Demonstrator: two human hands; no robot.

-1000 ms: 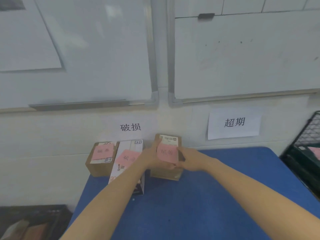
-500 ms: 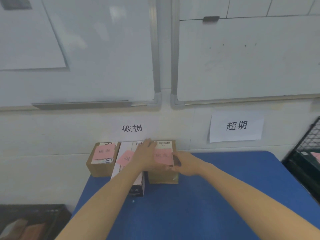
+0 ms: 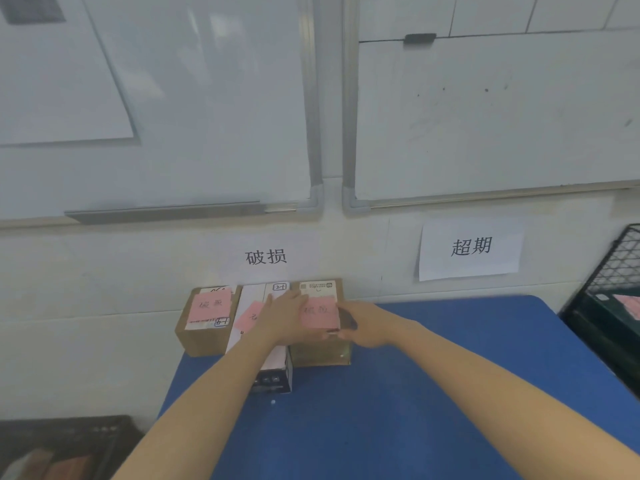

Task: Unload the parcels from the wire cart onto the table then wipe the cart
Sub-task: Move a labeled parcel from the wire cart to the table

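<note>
Parcels, three, set in a row on the blue tabletop (image 3: 433, 393) against the pale wall, below the white paper sign printed 破损 (image 3: 266, 257).

Item 1: brown cardboard parcel with a white shipping label and a pink handwritten note (image 3: 322, 315), rightmost of the row, standing upright on the tabletop. Left hand (image 3: 282, 317) lies across its top left edge, fingers pressed together and flat, palm down, also covering part of item 2. Right hand (image 3: 367, 323) is against its right side, fingers curled around the near right corner; whether they grip or only touch the cardboard cannot be told.

Item 2: long white carton with a dark front end and a pink note (image 3: 273, 358), just left of item 1 and touching it, its front end reaching nearer the camera than the others.

Item 3: small brown cardboard parcel with a pink note on a white label (image 3: 206, 320), left of item 2, at the left edge of the tabletop.

Black wire-mesh cart (image 3: 613, 285), well to the right of item 1, past the right edge of the tabletop; something pink shows inside it.

White paper sign printed 超期 (image 3: 471, 247) on the wall, right of item 1.
</note>
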